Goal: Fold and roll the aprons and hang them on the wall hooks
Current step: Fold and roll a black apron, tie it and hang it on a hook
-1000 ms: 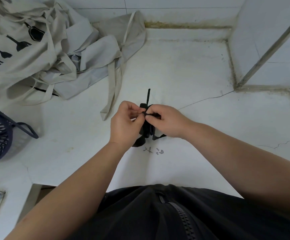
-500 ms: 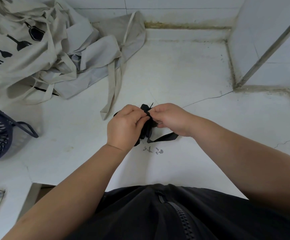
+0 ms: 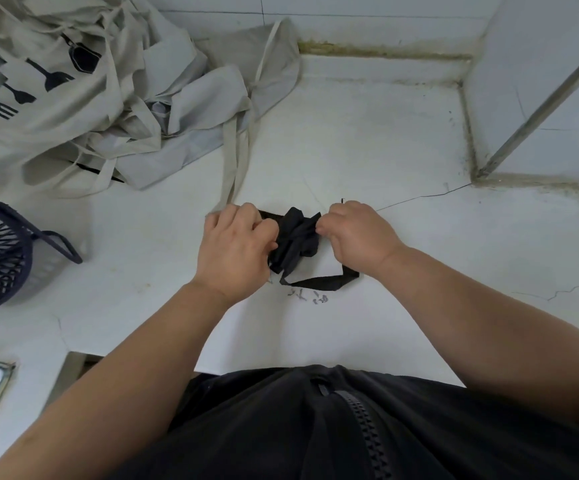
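Pinching black apron point(image 3: 295, 237), left hand point(image 3: 236, 247), right hand point(image 3: 357, 233)

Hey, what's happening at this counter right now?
A person's left hand and right hand pinch opposite sides of a small black bundle on the white counter, apparently pulling its tie tight. A black strap loop lies just below it. A pile of beige aprons waits at the far left.

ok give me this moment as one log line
left hand: grips black apron bundle | right hand: pinches strap | step: apparently tying bundle, not hung | beige aprons: heaped back left
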